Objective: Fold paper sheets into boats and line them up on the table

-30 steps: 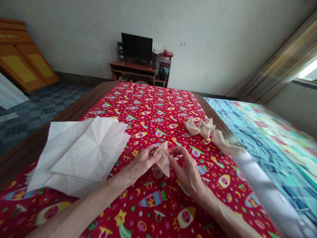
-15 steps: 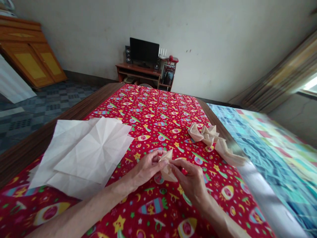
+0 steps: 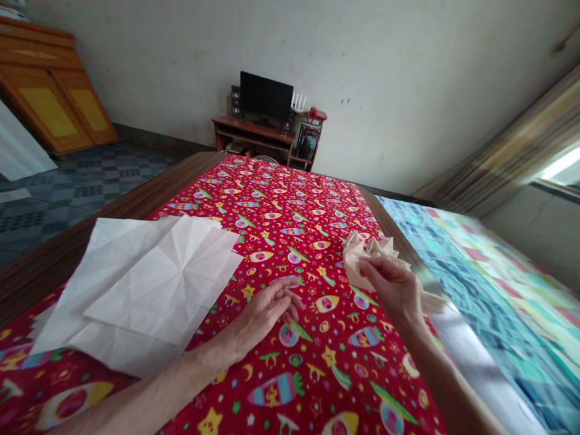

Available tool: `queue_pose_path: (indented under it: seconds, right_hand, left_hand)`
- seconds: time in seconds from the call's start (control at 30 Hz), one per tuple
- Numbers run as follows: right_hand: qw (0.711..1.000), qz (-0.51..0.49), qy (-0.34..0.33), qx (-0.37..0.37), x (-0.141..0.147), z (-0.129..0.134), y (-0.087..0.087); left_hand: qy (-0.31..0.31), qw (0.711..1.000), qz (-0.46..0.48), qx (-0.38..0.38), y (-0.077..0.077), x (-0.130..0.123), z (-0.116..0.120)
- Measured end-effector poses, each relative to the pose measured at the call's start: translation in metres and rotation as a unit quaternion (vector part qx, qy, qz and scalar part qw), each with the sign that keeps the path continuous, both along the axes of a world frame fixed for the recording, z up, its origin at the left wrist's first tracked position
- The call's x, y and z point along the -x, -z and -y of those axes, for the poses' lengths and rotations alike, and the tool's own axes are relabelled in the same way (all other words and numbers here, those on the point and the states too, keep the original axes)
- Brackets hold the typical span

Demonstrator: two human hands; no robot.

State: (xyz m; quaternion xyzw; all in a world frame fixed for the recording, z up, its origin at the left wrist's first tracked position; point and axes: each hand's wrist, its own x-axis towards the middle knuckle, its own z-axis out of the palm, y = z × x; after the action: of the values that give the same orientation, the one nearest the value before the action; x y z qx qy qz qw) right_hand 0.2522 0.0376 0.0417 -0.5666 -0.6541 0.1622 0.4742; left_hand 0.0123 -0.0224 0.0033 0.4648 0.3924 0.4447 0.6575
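Observation:
Over the middle of the red patterned cloth (image 3: 272, 241), my left hand (image 3: 272, 308) is empty, its fingers loosely curled and apart. My right hand (image 3: 396, 290) pinches a folded paper piece (image 3: 356, 266) at the right side of the cloth. Just behind and beside that hand lie other folded paper pieces (image 3: 385, 246), partly covered by it and by the held piece. On the left, a loose stack of creased white paper sheets (image 3: 176, 272) rests on the cloth, beyond my left forearm.
The table's brown wooden edge (image 3: 131, 193) shows at the left. A bed with a blue patchwork cover (image 3: 453, 260) adjoins the right side. A desk (image 3: 254, 128) with a monitor (image 3: 266, 95) stands at the far wall, and a wooden cabinet (image 3: 58, 103) at far left.
My left hand has let go of the folded paper piece and its fingers have opened. My right hand has carried the piece right and away from me, to beside the other folded pieces.

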Motion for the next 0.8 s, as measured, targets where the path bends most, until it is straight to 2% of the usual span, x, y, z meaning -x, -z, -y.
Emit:
queue_pose_path:
  seconds: [0.17, 0.3, 0.4, 0.53, 0.8]
  right_hand:
    - [0.983, 0.173, 0.044, -0.042, -0.051, -0.065, -0.023]
    - [0.964, 0.263, -0.003, -0.029, -0.067, -0.092, -0.022]
    - [0.951, 0.306, -0.029, -0.025, -0.072, -0.101, -0.013]
    - [0.948, 0.314, -0.050, -0.011, -0.075, -0.108, -0.006]
    - [0.946, 0.320, -0.053, -0.002, -0.071, -0.106, -0.007]
  left_hand:
    - [0.031, 0.999, -0.008, -0.025, 0.004, 0.000, -0.002]
    - [0.037, 0.999, -0.008, -0.022, 0.004, 0.001, -0.003]
    - [0.038, 0.999, -0.012, -0.019, 0.004, 0.001, -0.003]
    - [0.041, 0.999, -0.011, -0.025, 0.005, 0.001, -0.004]
    - [0.043, 0.998, -0.007, -0.033, 0.012, 0.000, -0.005]
